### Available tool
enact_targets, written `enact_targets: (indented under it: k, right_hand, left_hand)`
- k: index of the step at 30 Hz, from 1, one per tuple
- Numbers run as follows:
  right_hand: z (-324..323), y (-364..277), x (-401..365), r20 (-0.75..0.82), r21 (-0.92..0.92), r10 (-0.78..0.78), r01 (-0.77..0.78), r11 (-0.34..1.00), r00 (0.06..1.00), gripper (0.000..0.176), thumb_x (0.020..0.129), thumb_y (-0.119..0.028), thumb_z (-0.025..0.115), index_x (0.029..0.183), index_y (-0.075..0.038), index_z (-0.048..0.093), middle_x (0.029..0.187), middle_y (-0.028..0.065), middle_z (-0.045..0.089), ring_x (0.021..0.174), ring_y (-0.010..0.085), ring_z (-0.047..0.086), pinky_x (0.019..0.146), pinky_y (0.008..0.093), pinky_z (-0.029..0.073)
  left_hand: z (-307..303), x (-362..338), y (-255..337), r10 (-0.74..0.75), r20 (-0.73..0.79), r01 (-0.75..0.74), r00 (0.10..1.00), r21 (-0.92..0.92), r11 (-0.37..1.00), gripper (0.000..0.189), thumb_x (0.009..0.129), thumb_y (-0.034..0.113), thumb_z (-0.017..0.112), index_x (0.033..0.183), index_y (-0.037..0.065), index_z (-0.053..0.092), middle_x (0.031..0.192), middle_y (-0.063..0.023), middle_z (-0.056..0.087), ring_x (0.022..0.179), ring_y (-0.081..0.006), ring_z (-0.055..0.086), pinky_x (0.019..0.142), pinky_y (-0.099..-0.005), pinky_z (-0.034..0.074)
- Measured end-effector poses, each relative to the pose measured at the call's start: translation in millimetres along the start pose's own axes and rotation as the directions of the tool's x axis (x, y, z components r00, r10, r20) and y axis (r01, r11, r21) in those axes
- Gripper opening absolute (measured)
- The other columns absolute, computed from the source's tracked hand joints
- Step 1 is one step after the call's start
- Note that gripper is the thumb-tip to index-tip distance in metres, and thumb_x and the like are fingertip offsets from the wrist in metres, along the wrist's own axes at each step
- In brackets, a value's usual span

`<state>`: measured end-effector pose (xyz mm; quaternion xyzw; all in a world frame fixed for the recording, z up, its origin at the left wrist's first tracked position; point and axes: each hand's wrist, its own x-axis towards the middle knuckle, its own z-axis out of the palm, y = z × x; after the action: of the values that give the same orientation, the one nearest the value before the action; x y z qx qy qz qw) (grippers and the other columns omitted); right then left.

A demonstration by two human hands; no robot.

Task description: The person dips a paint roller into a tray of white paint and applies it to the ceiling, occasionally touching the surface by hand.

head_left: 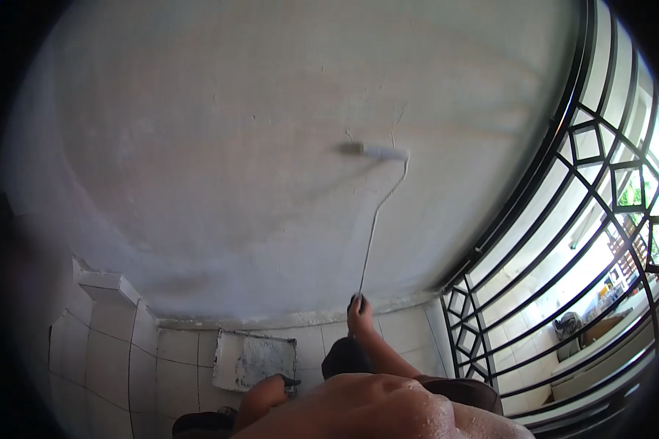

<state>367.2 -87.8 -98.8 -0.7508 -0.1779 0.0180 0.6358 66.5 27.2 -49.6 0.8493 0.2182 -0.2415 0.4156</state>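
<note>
Pale, unevenly toned wall (198, 161) fills our view from 9 o'clock round to 1, with a black metal grille (554, 146) at 3 and white floor tiles (177, 347) toward 7. Our right hand (359, 316) is closed around the grip end of a paint roller (383, 152), whose head is up at the wall, off centre toward 1 o'clock; blur hides how firmly it presses. Rolling well here, we judge, calls for light, even pressure along the whole head, overlapping strokes, and extra passes over the raised streaks (392, 138) beside it. The head's long axis lies nearly level, free end toward 9 o'clock, while the bent rod (374, 223) rises from our fist between 12 and 1. What looks like our left hand (269, 389) is beside the paint tray (228, 358) at 7 o'clock; whether it grips anything, we cannot tell.
</note>
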Motion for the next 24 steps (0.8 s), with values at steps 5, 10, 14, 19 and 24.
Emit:
enact_targets:
  k: [5,10,14,19,24]
  right_hand:
    - [6.9,-88.0,62.1,-0.064,0.099,-0.176,0.182,0.978,0.982,0.030,0.096,-0.021,0.043,0.073,-0.002,0.046,0.056,0.0017,0.044,0.052,0.0106,0.039,0.046,0.0307,0.031]
    - [-4.4,-191.1,135.9,-0.120,0.215,-0.260,0.281,0.935,0.958,0.036,0.097,-0.036,0.044,0.070,-0.011,0.042,0.052,-0.0038,0.039,0.040,0.0085,0.036,0.036,0.0280,0.029]
    - [-25.0,-208.7,138.2,-0.091,0.121,-0.228,0.238,0.964,0.969,0.037,0.097,-0.035,0.042,0.070,-0.010,0.041,0.051,-0.0032,0.037,0.039,0.0083,0.035,0.036,0.0282,0.028]
    - [-16.6,-40.6,70.3,-0.069,-0.012,-0.147,0.146,0.989,0.987,0.031,0.096,-0.028,0.045,0.079,-0.003,0.051,0.063,0.0049,0.050,0.058,0.0147,0.045,0.053,0.0333,0.039]
    - [-17.3,46.4,-66.0,0.106,-0.073,0.202,-0.195,0.978,0.974,0.030,0.096,-0.028,0.047,0.093,0.001,0.056,0.077,0.0084,0.056,0.065,0.0141,0.053,0.059,0.0298,0.044]
  left_hand:
    - [6.9,-3.1,5.8,-0.038,-0.005,0.039,0.999,0.068,0.997,0.040,0.077,0.025,0.066,0.116,0.016,0.065,0.109,-0.0196,0.064,0.098,-0.0361,0.062,0.086,-0.0422,0.048]
    - [12.4,4.7,-4.5,-0.147,-0.089,0.163,0.985,0.209,0.964,0.042,0.077,0.023,0.066,0.112,0.002,0.061,0.109,-0.0215,0.063,0.100,-0.0356,0.061,0.087,-0.0424,0.048]
    - [4.2,-5.4,5.6,-0.110,-0.071,0.121,0.991,0.173,0.977,0.043,0.076,0.021,0.065,0.112,-0.001,0.058,0.108,-0.0225,0.063,0.101,-0.0356,0.061,0.087,-0.0425,0.048]
    - [-0.3,-6.3,-0.9,-0.077,-0.053,0.084,0.996,0.137,0.987,0.036,0.076,0.016,0.063,0.107,-0.001,0.061,0.108,-0.0221,0.063,0.102,-0.0358,0.061,0.086,-0.0427,0.049]
    - [3.6,1.2,-8.7,-0.156,-0.093,0.171,0.983,0.195,0.966,0.034,0.076,0.014,0.061,0.107,0.000,0.063,0.108,-0.0225,0.063,0.102,-0.0359,0.060,0.087,-0.0429,0.049]
